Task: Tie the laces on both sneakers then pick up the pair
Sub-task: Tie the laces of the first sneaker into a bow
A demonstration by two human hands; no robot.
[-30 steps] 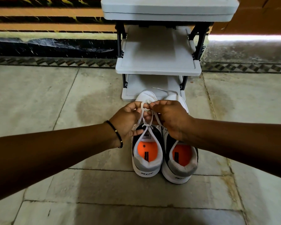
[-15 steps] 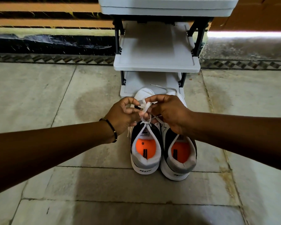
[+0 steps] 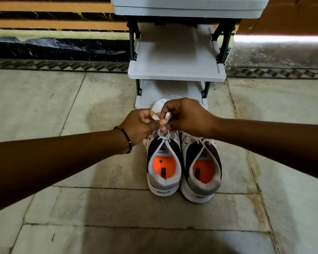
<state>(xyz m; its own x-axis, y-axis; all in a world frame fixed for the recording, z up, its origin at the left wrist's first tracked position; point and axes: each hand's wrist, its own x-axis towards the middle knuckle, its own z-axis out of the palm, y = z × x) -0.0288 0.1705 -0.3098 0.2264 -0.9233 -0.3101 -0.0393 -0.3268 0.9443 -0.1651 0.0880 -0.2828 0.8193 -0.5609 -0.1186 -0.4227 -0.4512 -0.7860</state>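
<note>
Head view: the pair is seen on the floor, heels toward the camera, toes at the grey shoe rack. Both hands are closed over the left sneaker: a white lace loop is pinched by the left hand, another by the right hand. Compared with half a second ago, the loops are crossed closer above the knot. The right sneaker is left untied.
</note>
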